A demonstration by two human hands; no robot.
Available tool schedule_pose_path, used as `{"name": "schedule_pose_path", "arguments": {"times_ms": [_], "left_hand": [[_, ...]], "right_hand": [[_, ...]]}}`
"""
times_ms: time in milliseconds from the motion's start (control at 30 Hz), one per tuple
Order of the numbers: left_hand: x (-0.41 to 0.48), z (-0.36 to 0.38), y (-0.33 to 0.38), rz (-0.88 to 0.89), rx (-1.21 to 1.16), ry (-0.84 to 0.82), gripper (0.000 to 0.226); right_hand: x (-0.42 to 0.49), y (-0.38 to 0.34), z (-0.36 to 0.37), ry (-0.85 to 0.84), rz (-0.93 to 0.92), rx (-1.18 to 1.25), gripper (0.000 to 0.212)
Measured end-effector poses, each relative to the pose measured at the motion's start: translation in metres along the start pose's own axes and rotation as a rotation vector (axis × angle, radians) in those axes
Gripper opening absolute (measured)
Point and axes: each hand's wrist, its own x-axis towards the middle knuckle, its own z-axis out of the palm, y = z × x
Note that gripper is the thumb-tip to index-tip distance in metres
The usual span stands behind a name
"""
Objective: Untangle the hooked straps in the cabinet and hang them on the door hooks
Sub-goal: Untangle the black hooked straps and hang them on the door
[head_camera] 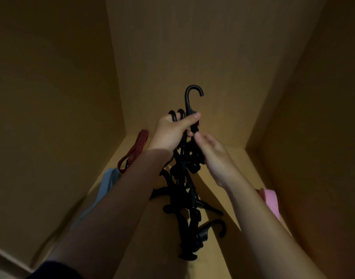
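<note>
A tangled bundle of black hooked straps [185, 190] hangs in mid-air inside the wooden cabinet. My left hand [171, 131] grips its upper end, with one black hook [192, 97] standing upright above my thumb and two more hook curves showing over my fingers. My right hand [215, 156] touches the straps just below that hook's base, fingertips pinching the black webbing. Another black hook [213, 231] dangles at the bundle's lower end, close to the cabinet floor. No door hooks are in view.
A red-and-black striped strap [133, 152] lies on the cabinet floor against the left wall. A pale blue strap [107, 184] lies in front of it. A pink item [270, 200] rests by the right wall. Cabinet walls [172, 47] close in on three sides.
</note>
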Motion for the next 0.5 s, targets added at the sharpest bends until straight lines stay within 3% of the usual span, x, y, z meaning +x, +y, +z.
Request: {"name": "schedule_pose_path", "arguments": {"times_ms": [67, 267, 333, 433, 500], "left_hand": [[0.003, -0.001, 0.003, 0.031, 0.023, -0.013, 0.009], [0.007, -0.008, 0.000, 0.038, 0.096, -0.008, 0.011], [0.009, -0.012, -0.005, -0.002, 0.044, 0.047, 0.010], [0.015, -0.016, -0.010, -0.062, -0.050, 0.114, 0.011], [0.020, -0.016, -0.015, -0.089, -0.058, 0.122, 0.012]], "right_hand": [[-0.004, 0.006, 0.002, -0.040, -0.011, -0.071, 0.009], [0.002, -0.005, -0.010, 0.104, -0.019, -0.044, 0.019], [0.003, -0.012, -0.024, -0.067, 0.039, -0.012, 0.015], [-0.001, -0.010, -0.034, -0.566, 0.176, 0.083, 0.023], [-0.003, -0.003, -0.036, -0.695, 0.205, 0.248, 0.030]]}}
